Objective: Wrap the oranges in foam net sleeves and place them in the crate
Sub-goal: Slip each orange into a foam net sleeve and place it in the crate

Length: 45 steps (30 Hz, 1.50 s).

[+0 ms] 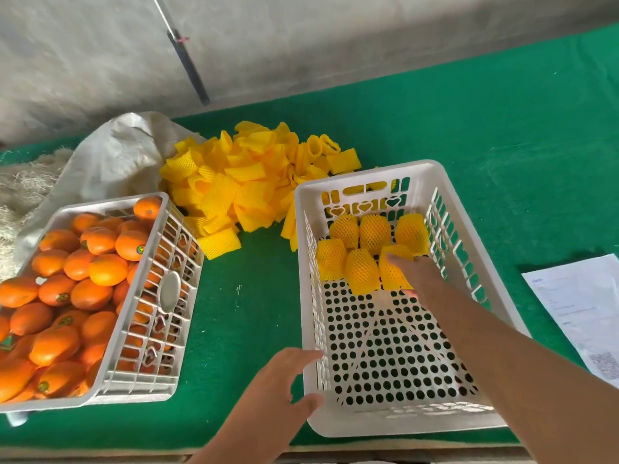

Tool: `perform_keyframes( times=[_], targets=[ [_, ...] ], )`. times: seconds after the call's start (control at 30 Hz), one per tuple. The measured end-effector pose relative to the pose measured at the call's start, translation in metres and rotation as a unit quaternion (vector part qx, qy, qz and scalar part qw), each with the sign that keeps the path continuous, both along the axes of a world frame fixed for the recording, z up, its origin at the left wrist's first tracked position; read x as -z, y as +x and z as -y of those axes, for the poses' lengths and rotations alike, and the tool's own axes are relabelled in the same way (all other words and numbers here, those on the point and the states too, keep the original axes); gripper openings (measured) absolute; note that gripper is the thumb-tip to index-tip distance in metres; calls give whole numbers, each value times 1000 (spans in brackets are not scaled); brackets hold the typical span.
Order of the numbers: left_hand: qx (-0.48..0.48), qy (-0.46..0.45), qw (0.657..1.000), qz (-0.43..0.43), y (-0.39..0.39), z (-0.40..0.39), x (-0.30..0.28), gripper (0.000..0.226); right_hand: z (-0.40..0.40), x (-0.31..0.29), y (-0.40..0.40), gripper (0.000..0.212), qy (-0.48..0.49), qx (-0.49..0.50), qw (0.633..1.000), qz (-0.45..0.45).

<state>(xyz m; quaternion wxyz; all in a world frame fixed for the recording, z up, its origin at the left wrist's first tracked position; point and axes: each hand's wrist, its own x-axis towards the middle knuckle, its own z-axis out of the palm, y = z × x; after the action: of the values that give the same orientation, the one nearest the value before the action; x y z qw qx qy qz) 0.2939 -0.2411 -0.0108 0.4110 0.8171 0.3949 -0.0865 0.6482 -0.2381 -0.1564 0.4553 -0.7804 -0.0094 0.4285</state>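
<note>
A white perforated crate (469,236) stands on the right of the green table, with several oranges in yellow foam net sleeves lined up at its far end. My right hand (418,276) reaches into it and grips the nearest wrapped orange (392,272) on the right of the front row. My left hand (284,380) hovers with relaxed fingers beside the crate's near left wall and holds nothing. A second white crate (150,346) on the left is full of bare oranges (83,279). A pile of yellow foam net sleeves (248,182) lies between the crates at the back.
A white woven sack (114,155) lies behind the orange crate at the table's far left. A printed sheet of paper (582,309) rests at the right edge. A dark pole (187,61) leans on the grey wall behind the table.
</note>
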Motion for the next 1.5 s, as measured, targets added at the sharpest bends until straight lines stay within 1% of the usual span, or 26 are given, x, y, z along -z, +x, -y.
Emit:
perform_keyframes(
  times=[0.1,0.2,0.27,0.4,0.5,0.57,0.63,0.73,0.83,0.97,1.07,1.1,1.2,1.27,1.3,1.4,1.5],
  targets=[
    [2,-1,1000,4,-2,-5,1,56,3,3,0,80,-2,-16,1000,20],
    [-9,-11,1000,14,-6,-9,0,49,10,6,-2,75,-10,2,998,54],
    [-19,-15,999,28,-10,-13,-1,44,15,4,-4,76,-32,3,997,76],
    [-30,-22,998,50,-20,-27,-7,31,23,-19,-19,72,-54,-9,990,132],
    [-43,-5,997,58,-33,-44,-12,27,29,-52,-52,61,-18,-37,982,186],
    [-58,14,996,61,-44,-59,-15,23,28,-76,-81,51,17,-59,976,208],
    [-80,33,994,68,-59,-76,-18,20,24,-98,-113,45,39,-90,970,223],
    [-109,73,988,77,-89,-104,-22,20,16,-125,-160,45,60,-112,962,240],
    [-151,106,979,90,-126,-134,-28,18,6,-145,-201,46,61,-128,952,270],
    [-225,107,963,104,-181,-174,-33,18,-12,-155,-245,46,53,-152,942,295],
    [-254,140,953,86,-222,-200,-28,18,-22,-151,-273,46,51,-159,943,286],
    [-256,167,950,66,-235,-208,-25,22,-25,-149,-282,46,48,-163,943,285],
    [-219,263,939,-40,-270,-225,-10,33,-31,-142,-304,48,23,-169,941,292],
    [-198,302,927,-101,-287,-231,-2,37,-35,-137,-317,49,7,-176,940,291],
    [-188,315,923,-115,-294,-234,1,39,-37,-134,-323,49,2,-182,940,290],
    [-175,338,919,-105,-308,-242,9,44,-46,-125,-344,50,-10,-195,940,281],
    [-181,342,917,-93,-322,-254,15,46,-58,-116,-367,47,-19,-212,939,271]
  ],
)
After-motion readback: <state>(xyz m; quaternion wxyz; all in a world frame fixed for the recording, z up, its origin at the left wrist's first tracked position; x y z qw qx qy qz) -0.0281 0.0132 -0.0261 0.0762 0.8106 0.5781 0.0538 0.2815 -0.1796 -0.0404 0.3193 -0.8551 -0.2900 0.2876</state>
